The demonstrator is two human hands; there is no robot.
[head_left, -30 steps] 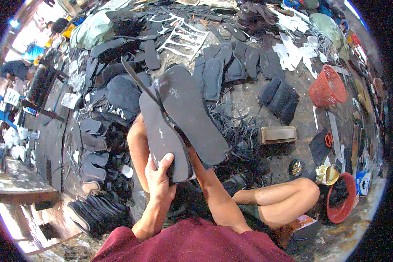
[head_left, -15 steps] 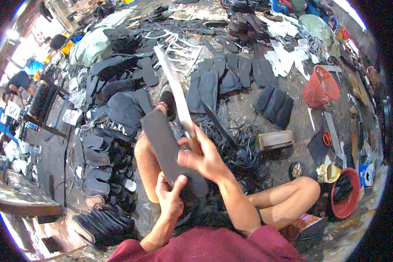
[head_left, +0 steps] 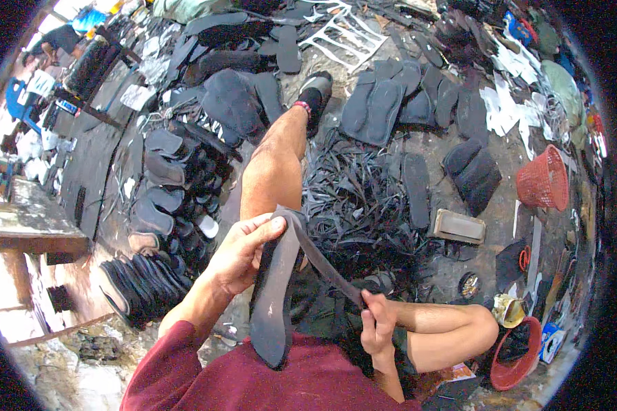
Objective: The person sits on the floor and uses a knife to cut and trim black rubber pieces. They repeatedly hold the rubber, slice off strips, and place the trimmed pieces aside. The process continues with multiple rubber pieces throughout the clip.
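Observation:
Upright in front of my shirt, a dark grey shoe sole [head_left: 275,301] hangs with its wider end low. My left hand [head_left: 234,255] is closed on the sole's upper end, thumb across the front. From that same end a narrow dark strip [head_left: 327,268] runs down to the right. My right hand [head_left: 379,327] pinches the strip's far end, its fingers curled. Whether the strip is still joined to the sole is hard to see at the top. Beyond my hands lies a heap of black offcuts [head_left: 360,188].
Stacked dark soles [head_left: 373,113] lie ahead; more shoe pieces [head_left: 161,178] line the left. At right are a pale block [head_left: 459,226], red basket [head_left: 543,179], scissors with orange handles [head_left: 524,258] and red basin [head_left: 495,373]. A wooden bench [head_left: 34,241] stands far left.
My right hand has moved down and right, drawing the dark strip out from the sole. My left hand has shifted up to the sole's top end. The long pale strip-like thing no longer shows.

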